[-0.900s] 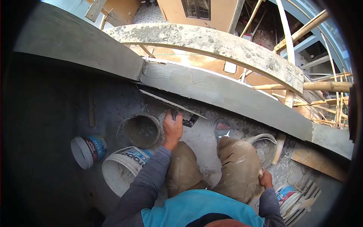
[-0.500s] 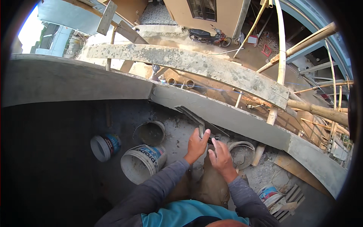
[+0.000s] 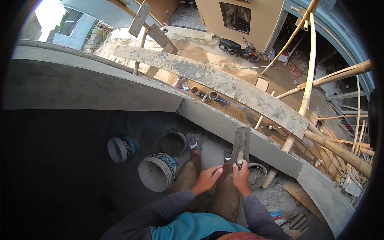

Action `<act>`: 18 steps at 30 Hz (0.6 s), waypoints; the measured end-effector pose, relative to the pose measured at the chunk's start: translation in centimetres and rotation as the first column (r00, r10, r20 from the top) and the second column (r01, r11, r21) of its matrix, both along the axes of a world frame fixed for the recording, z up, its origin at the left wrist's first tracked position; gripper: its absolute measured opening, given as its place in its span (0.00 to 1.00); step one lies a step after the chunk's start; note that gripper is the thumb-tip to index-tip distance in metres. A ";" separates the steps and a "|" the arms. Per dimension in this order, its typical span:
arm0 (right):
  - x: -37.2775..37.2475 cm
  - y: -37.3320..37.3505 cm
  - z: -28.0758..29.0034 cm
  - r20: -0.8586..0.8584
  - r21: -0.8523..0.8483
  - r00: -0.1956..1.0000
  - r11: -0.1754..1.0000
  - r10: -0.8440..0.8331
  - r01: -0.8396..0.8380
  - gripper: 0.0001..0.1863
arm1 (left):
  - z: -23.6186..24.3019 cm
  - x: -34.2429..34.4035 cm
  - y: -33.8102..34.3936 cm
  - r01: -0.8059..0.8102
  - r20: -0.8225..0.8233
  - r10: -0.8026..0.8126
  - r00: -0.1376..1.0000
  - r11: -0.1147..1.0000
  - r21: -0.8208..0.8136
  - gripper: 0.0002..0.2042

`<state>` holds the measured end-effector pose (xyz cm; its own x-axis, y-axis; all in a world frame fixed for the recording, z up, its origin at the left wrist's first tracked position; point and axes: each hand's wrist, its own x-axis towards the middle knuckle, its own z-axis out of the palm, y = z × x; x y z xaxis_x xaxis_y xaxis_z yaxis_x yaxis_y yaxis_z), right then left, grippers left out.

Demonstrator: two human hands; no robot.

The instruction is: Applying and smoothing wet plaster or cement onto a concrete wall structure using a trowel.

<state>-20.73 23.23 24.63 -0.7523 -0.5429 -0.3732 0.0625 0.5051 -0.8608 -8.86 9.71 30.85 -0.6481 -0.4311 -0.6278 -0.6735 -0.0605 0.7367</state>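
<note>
My right hand [image 3: 241, 181] is closed round the handle of a flat rectangular plastering trowel [image 3: 241, 143]. Its long blade, grey with mortar, points away from me, its far end overlapping the plastered parapet wall [image 3: 216, 119] in view. Just left of the handle is my left hand [image 3: 207, 180], its fingers curled in with the thumb against them; nothing shows in it. Beside my right hand, a round bucket [image 3: 257, 176] is partly hidden behind the trowel and hand.
On the floor at left stand a large white bucket [image 3: 155, 174], a dark mortar-stained bucket [image 3: 173, 144] and a small paint pail [image 3: 120, 150]. Beyond the wall, a mortar-spattered plank [image 3: 216, 82] lies among bamboo poles [image 3: 310, 68]. A motorcycle [image 3: 240, 49] stands far below.
The trowel has passed from my left hand to my right and turned to point straight ahead. My left hand has drawn back from it. The view has shifted, and my sandalled feet now show.
</note>
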 end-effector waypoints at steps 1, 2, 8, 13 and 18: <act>-0.1 0.0 -1.1 -0.050 0.080 0.999 0.996 -0.021 0.025 0.20 | -0.2 2.8 -0.7 -0.013 0.007 0.013 1.000 1.000 -0.004 0.24; -0.2 -0.1 -2.3 -0.099 0.163 0.994 0.985 -0.034 0.050 0.18 | -1.1 6.3 -1.2 0.261 0.271 -0.172 0.947 0.904 -0.339 0.33; -1.8 -5.5 -4.7 0.338 0.173 0.871 0.933 -0.358 0.316 0.12 | -3.0 12.0 -7.5 0.310 0.810 -0.220 0.544 0.949 0.050 0.59; 2.0 -16.3 -9.5 0.453 0.139 0.834 0.949 -0.314 0.282 0.13 | -8.8 11.3 -12.4 0.272 0.769 -0.027 0.639 0.943 -0.193 0.47; 7.8 -29.7 -17.3 0.535 0.074 0.788 0.947 -0.303 0.314 0.14 | -10.0 13.4 -16.2 0.353 0.748 -0.135 0.650 0.925 -0.140 0.39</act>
